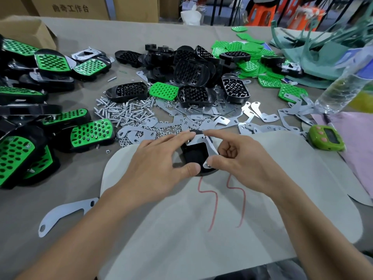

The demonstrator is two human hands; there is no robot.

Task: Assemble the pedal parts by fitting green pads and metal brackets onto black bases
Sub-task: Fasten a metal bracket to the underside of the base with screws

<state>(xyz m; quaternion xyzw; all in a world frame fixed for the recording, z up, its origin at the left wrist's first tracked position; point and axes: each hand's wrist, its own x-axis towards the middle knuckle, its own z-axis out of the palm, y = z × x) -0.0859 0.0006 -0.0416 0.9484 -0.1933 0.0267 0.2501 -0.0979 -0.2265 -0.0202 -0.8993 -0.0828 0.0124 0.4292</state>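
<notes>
Two hands meet on one part. The right hand [240, 156] spans the metal bracket [198, 140] end to end, with the forefinger on its far hole, the thumb on its near one and the other fingers curled in. The bracket lies on the black base [192, 155], long axis running away from the person. The left hand [159, 156] clasps the base from the left. Loose nuts [139, 136] lie just beyond the fingertips, probably wanted next.

Left hand [159, 158] and right hand [240, 158] around a black base [193, 156] under a metal bracket [198, 140], screws [121, 114] beyond.
</notes>
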